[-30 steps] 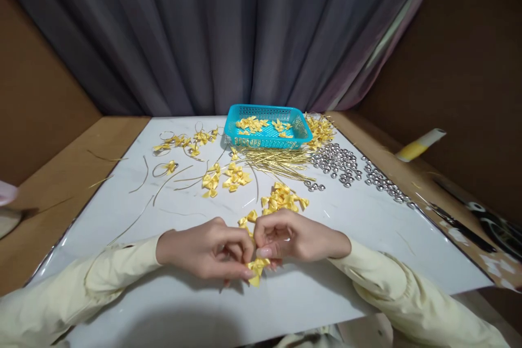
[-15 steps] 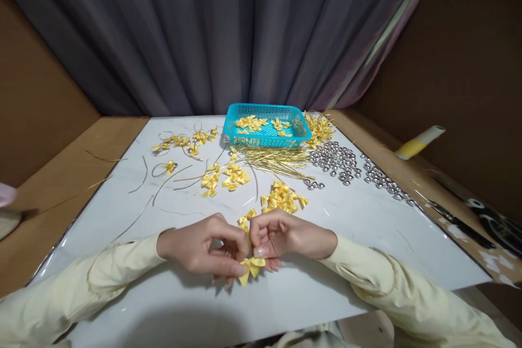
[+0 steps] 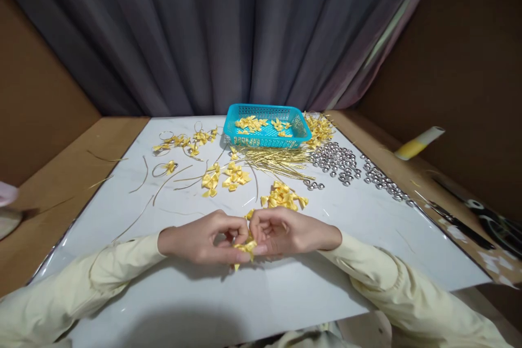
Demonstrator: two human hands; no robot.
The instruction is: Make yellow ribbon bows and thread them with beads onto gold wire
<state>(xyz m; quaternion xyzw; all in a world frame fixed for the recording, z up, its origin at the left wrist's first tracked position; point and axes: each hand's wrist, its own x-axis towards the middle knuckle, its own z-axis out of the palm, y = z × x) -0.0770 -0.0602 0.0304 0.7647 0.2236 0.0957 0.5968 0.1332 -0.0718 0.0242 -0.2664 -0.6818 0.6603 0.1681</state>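
My left hand (image 3: 202, 241) and my right hand (image 3: 285, 231) meet fingertip to fingertip near the front of the white board (image 3: 171, 293). Both are closed in a pinch on one small yellow ribbon bow (image 3: 244, 248), which is mostly hidden between the fingers. Just beyond my knuckles lies a pile of yellow bows (image 3: 282, 197). A second pile of bows (image 3: 228, 176) sits further back to the left. Both arms wear pale yellow sleeves.
A blue basket (image 3: 267, 126) with bows in it stands at the back. Gold wires (image 3: 281, 160) lie in front of it, silver bells (image 3: 338, 162) to its right. Loose wires and looped bows (image 3: 179, 144) are scattered back left. Scissors (image 3: 460, 225) rest off the board, right.
The bow, which hung below my fingertips a second ago, has been drawn up and in between both hands. My hands have closed tighter together and shifted slightly away from me.
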